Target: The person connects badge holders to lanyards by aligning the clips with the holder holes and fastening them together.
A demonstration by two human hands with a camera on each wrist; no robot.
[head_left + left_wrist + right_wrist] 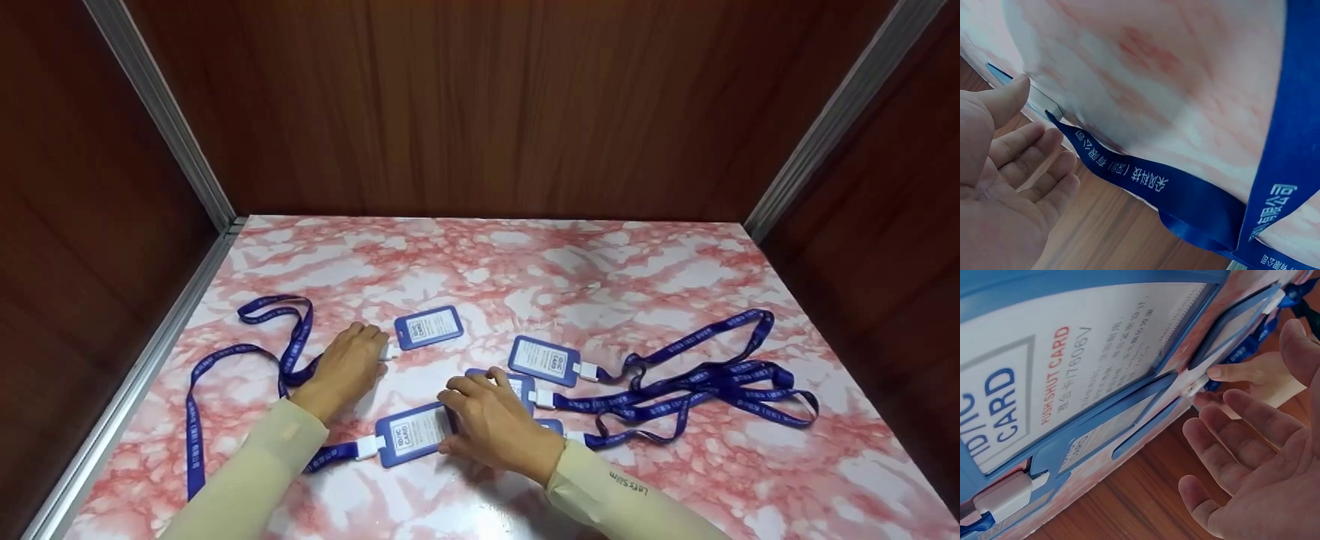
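Observation:
My left hand (346, 371) reaches over the blue lanyard (296, 345) on the left, fingertips at its white clip (389, 352). In the left wrist view its thumb and loosely bent fingers stand apart, beside the clip (1045, 102). Just past those fingertips lies a blue ID card holder (430, 327). My right hand (499, 427) hovers over a cluster of card holders, partly hiding a middle one (519, 385) and a lower one (553, 427). Another holder (411, 435) lies left of its fingers. The right wrist view shows the right fingers (1241, 450) relaxed, with nothing between them.
A further card holder (544, 360) lies beyond the right hand. Several blue lanyards (705, 382) tangle on the right side of the red-and-white marbled table (480, 262). Brown wood panels (480, 105) with metal corner posts (169, 127) enclose its back and sides.

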